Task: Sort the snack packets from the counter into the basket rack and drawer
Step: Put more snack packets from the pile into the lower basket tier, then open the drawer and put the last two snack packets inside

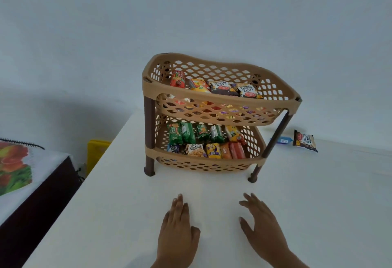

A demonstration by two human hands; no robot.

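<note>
1. Two tiers of the basket rack [151, 87] are already well stocked. Salted-peanut bags [222, 88] and a red packet [177, 78] lie in the top one. A row of green packets [186, 133] stands in the bottom one, with mixed packets in front of it.
2. One loose peanut packet [305, 141] lies on the counter [127, 193] to the right of the rack, well apart from it. I judge it still needs sorting.
3. A small blue item [283, 140] sits just behind the rack's right leg; it's too small for me to name.
4. My left hand [178, 229] is in front of the rack, palm down on the counter, fingers straight and close together, holding nothing.
5. My right hand [263, 231] is beside it, also in front of the rack, fingers spread and empty. I can't tell whether it touches the surface. It is the nearer hand for reaching that loose packet.
6. The drawer is not in view.
7. Left of the rack, past the counter's edge, are a yellow object [96, 153] and a fruit-print cloth [14, 170].
</note>
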